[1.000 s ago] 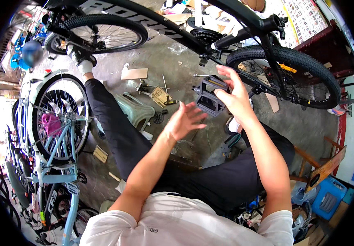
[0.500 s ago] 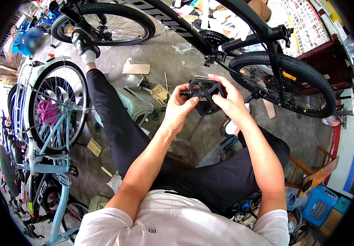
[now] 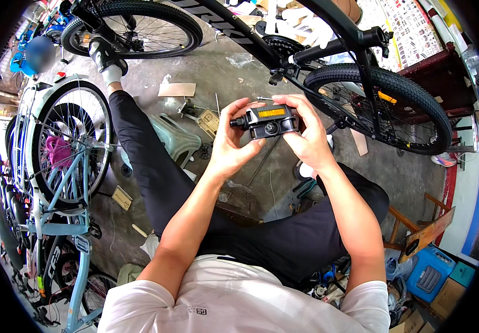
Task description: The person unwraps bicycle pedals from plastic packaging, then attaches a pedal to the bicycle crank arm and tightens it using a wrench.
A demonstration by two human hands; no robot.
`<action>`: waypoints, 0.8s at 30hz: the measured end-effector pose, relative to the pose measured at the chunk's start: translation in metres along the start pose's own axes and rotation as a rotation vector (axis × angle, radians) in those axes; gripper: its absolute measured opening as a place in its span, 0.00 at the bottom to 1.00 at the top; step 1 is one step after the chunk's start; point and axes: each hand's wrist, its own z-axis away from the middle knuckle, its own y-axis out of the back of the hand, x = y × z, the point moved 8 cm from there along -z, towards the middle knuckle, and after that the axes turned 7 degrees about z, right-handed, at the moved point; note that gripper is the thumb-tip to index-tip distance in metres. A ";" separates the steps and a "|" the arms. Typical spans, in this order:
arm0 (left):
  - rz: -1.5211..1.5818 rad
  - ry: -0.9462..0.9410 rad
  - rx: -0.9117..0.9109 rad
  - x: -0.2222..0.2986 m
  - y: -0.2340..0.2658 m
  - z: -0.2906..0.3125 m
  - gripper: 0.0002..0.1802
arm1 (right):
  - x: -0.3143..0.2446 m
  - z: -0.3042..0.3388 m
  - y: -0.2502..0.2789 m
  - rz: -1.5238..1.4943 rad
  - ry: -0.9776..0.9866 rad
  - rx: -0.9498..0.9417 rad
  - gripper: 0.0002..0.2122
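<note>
A black bicycle pedal [image 3: 259, 115] with a yellow reflector is between my two hands, over the floor in front of my lap. Its threaded axle end points left. Below the reflector a round cap faces me; whether that belongs to a second pedal I cannot tell. My left hand [image 3: 229, 141] has its fingers curled around the pedal's axle end, the thumb held lower and apart from the reflector. My right hand [image 3: 311, 136] grips the right end, fingers over the far side and thumb beneath. A black mountain bike [image 3: 261, 47] stands just beyond.
A light blue bicycle [image 3: 86, 216] stands at left. Between my legs are a pale green stool [image 3: 175, 139], cardboard [image 3: 177, 90] and loose tools on the concrete. At lower right are a wooden stool [image 3: 431, 236] and a blue case [image 3: 431, 275]. A dark red cabinet [image 3: 445, 83] is at right.
The pedal has turned so that its yellow reflector now shows upward. My left thumb has come off its face and dropped lower. The whole view has shifted slightly.
</note>
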 end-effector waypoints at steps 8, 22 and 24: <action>-0.121 -0.050 -0.075 0.007 -0.004 0.001 0.47 | -0.004 0.001 0.002 -0.065 0.085 0.023 0.29; 0.041 -0.034 -0.052 -0.009 -0.007 0.000 0.56 | 0.010 0.003 0.000 -0.142 0.137 0.030 0.23; 0.118 -0.050 -0.059 -0.008 -0.008 -0.001 0.54 | 0.005 0.005 -0.005 -0.159 0.167 0.018 0.24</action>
